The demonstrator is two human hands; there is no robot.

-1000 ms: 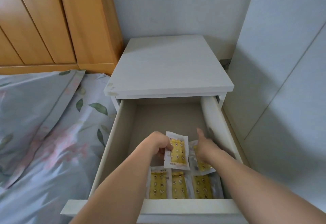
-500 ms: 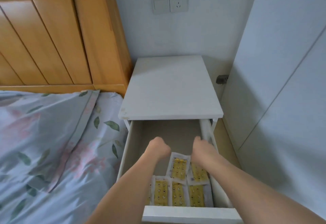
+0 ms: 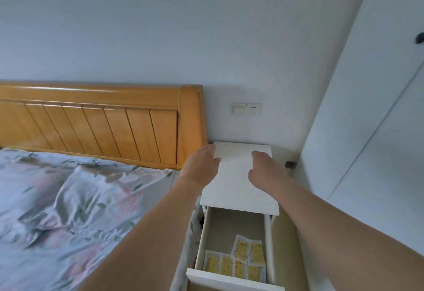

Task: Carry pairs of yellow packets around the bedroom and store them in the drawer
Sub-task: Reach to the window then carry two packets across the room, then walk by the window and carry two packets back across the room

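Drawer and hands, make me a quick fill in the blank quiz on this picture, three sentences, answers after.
1. The drawer of the white nightstand stands ____.
2. The yellow packets lie ____ the drawer.
3. The left hand and the right hand hold ____.

Missing words: open; inside; nothing

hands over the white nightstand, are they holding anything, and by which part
Nothing is held. The left hand and right hand are empty with relaxed fingers; the yellow packets lie in the open white drawer.
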